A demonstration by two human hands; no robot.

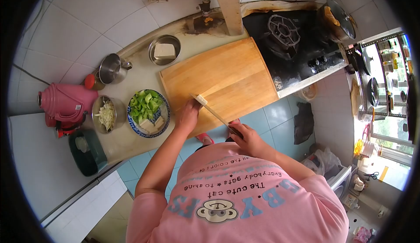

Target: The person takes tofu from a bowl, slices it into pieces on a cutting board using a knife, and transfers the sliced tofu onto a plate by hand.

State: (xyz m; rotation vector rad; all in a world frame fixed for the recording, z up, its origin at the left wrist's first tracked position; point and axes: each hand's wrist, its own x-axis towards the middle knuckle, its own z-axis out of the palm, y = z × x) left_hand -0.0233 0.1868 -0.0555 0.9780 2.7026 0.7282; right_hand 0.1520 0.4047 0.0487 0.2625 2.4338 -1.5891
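Observation:
My right hand (249,138) is closed round the dark handle of a knife (218,117), whose blade points up and left over the wooden cutting board (227,77). At the blade's far end lies a small pale piece (201,99), close to the fingertips of my left hand (189,115). The left fingers are bent together at the board's left part; whether they pinch the piece is too small to tell. Left of that hand, a blue-patterned bowl (162,107) holds chopped green pepper (144,104) and pale slices (148,125).
A steel bowl with a white block (164,51) stands behind the board. Shredded pale vegetable (106,115) fills another bowl at left, near a pink thermos (70,102) and a green container (89,153). The black gas stove (293,46) adjoins the board's right side.

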